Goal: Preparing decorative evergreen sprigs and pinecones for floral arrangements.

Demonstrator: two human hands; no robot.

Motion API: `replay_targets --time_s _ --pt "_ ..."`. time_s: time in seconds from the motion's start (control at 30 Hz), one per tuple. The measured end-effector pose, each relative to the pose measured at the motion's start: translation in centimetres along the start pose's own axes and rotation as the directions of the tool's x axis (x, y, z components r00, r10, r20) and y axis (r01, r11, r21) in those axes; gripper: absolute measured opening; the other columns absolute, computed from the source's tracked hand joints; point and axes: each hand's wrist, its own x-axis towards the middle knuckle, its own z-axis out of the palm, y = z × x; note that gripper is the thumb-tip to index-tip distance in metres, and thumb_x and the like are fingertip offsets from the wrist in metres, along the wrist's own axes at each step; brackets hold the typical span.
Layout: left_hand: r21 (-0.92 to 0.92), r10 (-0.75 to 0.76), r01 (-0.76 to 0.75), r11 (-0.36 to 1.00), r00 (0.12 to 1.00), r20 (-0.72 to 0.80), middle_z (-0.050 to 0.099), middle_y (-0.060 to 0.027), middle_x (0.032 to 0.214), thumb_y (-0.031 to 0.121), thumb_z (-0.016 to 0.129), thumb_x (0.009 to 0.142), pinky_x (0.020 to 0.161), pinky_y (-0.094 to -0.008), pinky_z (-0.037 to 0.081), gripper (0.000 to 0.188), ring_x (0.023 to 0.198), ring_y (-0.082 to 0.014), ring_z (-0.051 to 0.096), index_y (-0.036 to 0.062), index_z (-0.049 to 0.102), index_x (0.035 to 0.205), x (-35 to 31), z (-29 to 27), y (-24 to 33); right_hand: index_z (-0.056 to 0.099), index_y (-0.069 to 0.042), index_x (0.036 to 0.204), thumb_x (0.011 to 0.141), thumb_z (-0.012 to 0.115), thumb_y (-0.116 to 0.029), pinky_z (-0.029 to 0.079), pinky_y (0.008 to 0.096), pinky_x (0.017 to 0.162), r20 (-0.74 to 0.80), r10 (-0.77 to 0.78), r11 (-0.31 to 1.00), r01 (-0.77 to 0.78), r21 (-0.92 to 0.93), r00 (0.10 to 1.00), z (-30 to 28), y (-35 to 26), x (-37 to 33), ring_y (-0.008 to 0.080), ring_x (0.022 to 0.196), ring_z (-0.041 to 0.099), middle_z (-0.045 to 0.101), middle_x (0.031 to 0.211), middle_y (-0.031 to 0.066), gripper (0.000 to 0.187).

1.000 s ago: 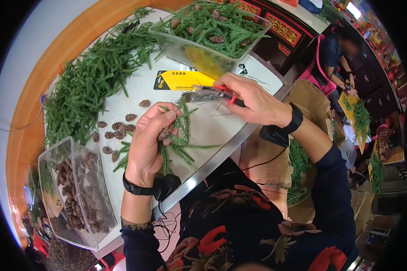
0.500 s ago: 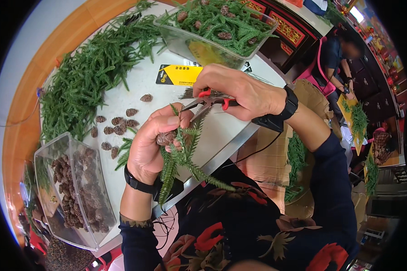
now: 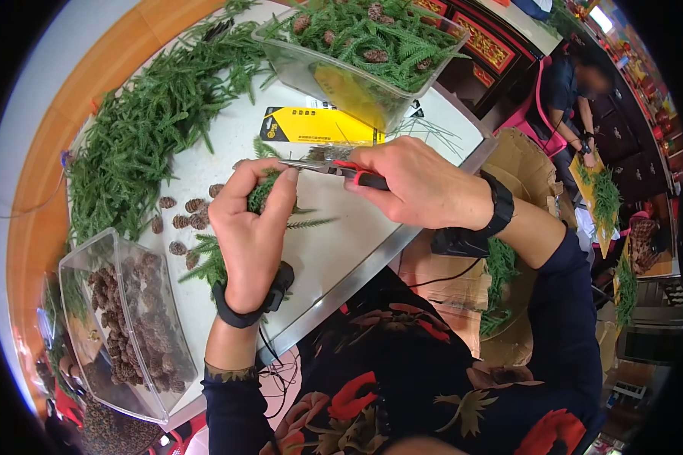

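Between the thumb and fingers of my left hand (image 3: pixel 247 220) is a green artificial pine sprig (image 3: pixel 262 192), its needles poking out around the grip. Whether a pine cone is still inside that hand cannot be seen. My right hand (image 3: pixel 432 186) is wrapped round long-nose pliers (image 3: pixel 319 165) with red and black handles. The plier tips meet the left thumb and forefinger at the top of the sprig; a thin wire there is too small to make out clearly. Several loose pine cones (image 3: pixel 180 221) lie on the white table (image 3: pixel 334 258), left of my left hand.
A large pile of green sprigs (image 3: pixel 152 114) covers the far left. Behind stands a clear bin (image 3: pixel 425 91) of greenery and cones; at near left, a clear box (image 3: pixel 129 250) of cones. Yellow-black card (image 3: pixel 303 125) and thin wires (image 3: pixel 436 133) lie beyond my hands. A co-worker (image 3: pixel 573 98) sits at right.
My left hand has turned over, back upward, hiding the pine cone seen before. The pliers have swung level, their tips now nearly closed at my left fingertips.
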Motion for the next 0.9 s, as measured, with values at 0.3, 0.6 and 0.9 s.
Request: replay_targets --time_s 0.3,0.6,0.9 --pt "-0.417 -0.453 0.555 0.72 0.831 0.324 0.061 0.0016 0.076 0.017 0.062 0.083 0.055 -0.0181 0.038 0.014 0.059 -0.0035 0.047 0.0037 0.062 0.087 0.7 -1.5 0.8 0.053 -0.003 0.111 0.076 0.068 -0.007 0.046 0.0381 0.075 -0.383 -0.548 0.836 0.5 -0.225 0.744 -0.1 4.0 2.4 0.0318 0.09 0.055 0.055 0.096 0.0129 0.038" --pt "-0.653 -0.258 0.732 0.195 0.68 0.686 0.058 -0.0013 0.079 0.021 0.061 0.081 0.048 -0.0167 0.037 0.02 0.06 -0.0047 0.048 0.0024 0.057 0.087 -0.4 -2.1 0.1 0.054 -0.005 0.111 0.074 0.068 -0.002 0.045 0.0369 0.075 -0.285 -0.66 0.734 0.677 -0.048 0.695 -0.9 2.9 3.0 0.0297 0.088 0.054 0.055 0.095 0.011 0.04" --pt "-0.559 -0.384 0.607 0.564 0.793 0.473 0.061 -0.0012 0.078 0.013 0.061 0.083 0.057 -0.0164 0.041 0.014 0.065 -0.006 0.054 -0.0002 0.06 0.088 0.2 -1.7 1.8 0.055 -0.002 0.107 0.076 0.067 -0.003 0.046 0.0359 0.068 -0.214 -0.487 0.856 0.511 0.072 0.847 0.0 2.3 1.5 0.0289 0.078 0.057 0.057 0.088 0.0114 0.033"
